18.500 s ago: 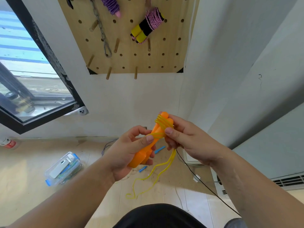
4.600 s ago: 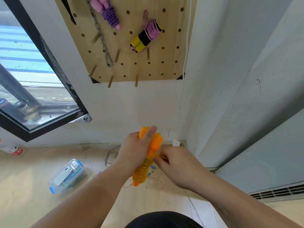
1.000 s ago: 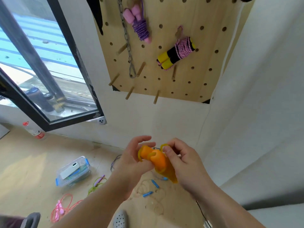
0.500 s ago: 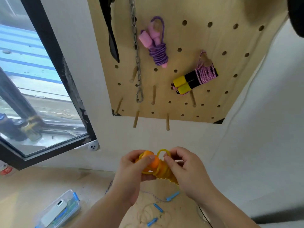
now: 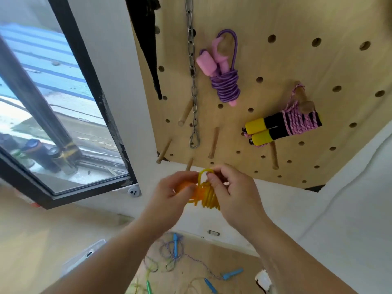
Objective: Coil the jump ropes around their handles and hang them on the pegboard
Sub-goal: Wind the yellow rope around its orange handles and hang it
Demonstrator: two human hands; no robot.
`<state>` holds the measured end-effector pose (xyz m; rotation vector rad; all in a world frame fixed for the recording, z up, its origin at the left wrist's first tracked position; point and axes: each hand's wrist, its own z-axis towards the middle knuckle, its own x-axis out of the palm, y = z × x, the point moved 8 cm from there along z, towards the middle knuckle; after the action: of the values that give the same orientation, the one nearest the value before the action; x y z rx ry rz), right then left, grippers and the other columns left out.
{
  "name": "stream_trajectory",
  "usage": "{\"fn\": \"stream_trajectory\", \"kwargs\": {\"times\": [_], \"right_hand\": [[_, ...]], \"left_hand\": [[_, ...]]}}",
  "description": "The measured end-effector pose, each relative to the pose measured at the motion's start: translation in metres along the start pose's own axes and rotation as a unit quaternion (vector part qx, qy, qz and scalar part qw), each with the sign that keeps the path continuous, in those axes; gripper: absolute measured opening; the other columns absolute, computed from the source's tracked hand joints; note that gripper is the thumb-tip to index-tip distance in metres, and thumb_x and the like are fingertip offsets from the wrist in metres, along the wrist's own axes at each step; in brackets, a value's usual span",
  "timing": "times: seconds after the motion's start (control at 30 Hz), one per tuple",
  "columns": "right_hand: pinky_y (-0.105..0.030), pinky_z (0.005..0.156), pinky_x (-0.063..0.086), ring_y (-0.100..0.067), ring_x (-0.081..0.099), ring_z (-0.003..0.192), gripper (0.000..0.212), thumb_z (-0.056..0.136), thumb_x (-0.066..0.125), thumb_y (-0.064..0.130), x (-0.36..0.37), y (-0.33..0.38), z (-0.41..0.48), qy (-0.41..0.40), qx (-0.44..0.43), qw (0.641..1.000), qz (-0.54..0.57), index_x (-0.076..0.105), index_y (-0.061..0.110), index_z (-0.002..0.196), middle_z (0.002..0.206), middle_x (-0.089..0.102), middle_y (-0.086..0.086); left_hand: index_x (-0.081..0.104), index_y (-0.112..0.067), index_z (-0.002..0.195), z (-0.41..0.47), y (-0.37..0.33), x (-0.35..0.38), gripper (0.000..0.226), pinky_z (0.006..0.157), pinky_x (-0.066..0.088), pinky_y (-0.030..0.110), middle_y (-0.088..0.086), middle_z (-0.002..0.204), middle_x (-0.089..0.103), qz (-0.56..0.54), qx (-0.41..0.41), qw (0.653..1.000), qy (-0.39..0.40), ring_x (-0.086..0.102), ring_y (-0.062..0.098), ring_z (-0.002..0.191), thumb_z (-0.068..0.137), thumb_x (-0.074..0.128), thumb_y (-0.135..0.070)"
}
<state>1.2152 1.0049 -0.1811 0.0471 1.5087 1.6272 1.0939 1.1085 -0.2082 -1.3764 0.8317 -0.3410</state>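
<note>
Okay, coiling looks done. Your left grip (image 5: 169,200) clamps the orange handles (image 5: 185,187); your right grip (image 5: 235,196) pinches the yellow rope (image 5: 209,199) loop (image 5: 203,172), below the pegboard (image 5: 297,49). Next: lift it and hook the loop over a free peg (image 5: 213,143).

My left hand (image 5: 169,200) and right hand (image 5: 235,194) hold the bundle (image 5: 206,196) between them, below the pegboard (image 5: 297,49). On it, right of the chain (image 5: 193,81), hang an upper rope (image 5: 226,88) and a lower rope (image 5: 282,126). The window (image 5: 53,113) lies left; loose ropes (image 5: 174,251) lie on the floor (image 5: 31,240).
</note>
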Motion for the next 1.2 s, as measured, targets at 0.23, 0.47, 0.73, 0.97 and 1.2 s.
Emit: {"fn": "stream_trajectory", "kwargs": {"times": [0.23,0.47,0.73,0.97,1.2], "right_hand": [[-0.028,0.072,0.058,-0.003,0.066,0.082,0.012,0.098,0.062,0.033,0.011,0.017,0.068,0.035,-0.045,0.998,0.039,0.071,0.027,0.103,0.083,0.070,0.014],[-0.035,0.074,0.061,-0.007,0.070,0.080,0.004,0.093,0.071,0.026,0.021,0.024,0.104,-0.036,-0.013,0.996,0.084,0.073,0.029,0.095,0.083,0.073,0.010],[-0.025,0.071,0.060,-0.005,0.069,0.082,0.009,0.093,0.071,0.026,0.018,0.028,0.112,-0.137,-0.029,0.990,0.023,0.071,0.022,0.102,0.086,0.071,0.012],[-0.019,0.068,0.055,-0.010,0.067,0.079,0.012,0.094,0.069,0.017,0.024,0.032,0.131,-0.129,-0.053,0.990,0.024,0.060,0.024,0.096,0.076,0.069,0.003],[-0.020,0.068,0.049,-0.010,0.061,0.080,0.010,0.095,0.065,0.015,0.022,0.025,0.162,-0.111,-0.050,0.991,-0.058,0.060,0.023,0.094,0.083,0.064,0.004]], "left_hand": [[0.061,-0.047,0.112,0.033,-0.030,-0.033,0.025,0.084,0.057,0.045,-0.011,0.097,0.068,0.179,0.072,0.981,-0.028,0.063,0.014,0.093,0.096,0.047,-0.060],[0.072,-0.021,0.089,0.076,-0.039,-0.059,0.018,0.064,0.049,0.031,-0.002,0.076,0.065,0.055,0.069,0.989,-0.115,0.059,0.014,0.073,0.100,0.059,-0.029],[0.070,-0.019,0.086,0.105,-0.038,-0.060,0.020,0.069,0.051,0.042,-0.001,0.073,0.062,0.025,0.118,0.982,-0.145,0.058,0.019,0.074,0.100,0.055,-0.022],[0.067,-0.025,0.084,0.129,-0.032,-0.068,0.021,0.068,0.058,0.048,-0.003,0.076,0.061,-0.009,0.104,0.988,-0.114,0.060,0.020,0.079,0.100,0.054,-0.028],[0.067,-0.024,0.087,0.167,-0.034,-0.062,0.021,0.061,0.042,0.029,-0.004,0.077,0.061,0.008,0.075,0.995,-0.069,0.057,0.016,0.075,0.100,0.054,-0.034]]}}
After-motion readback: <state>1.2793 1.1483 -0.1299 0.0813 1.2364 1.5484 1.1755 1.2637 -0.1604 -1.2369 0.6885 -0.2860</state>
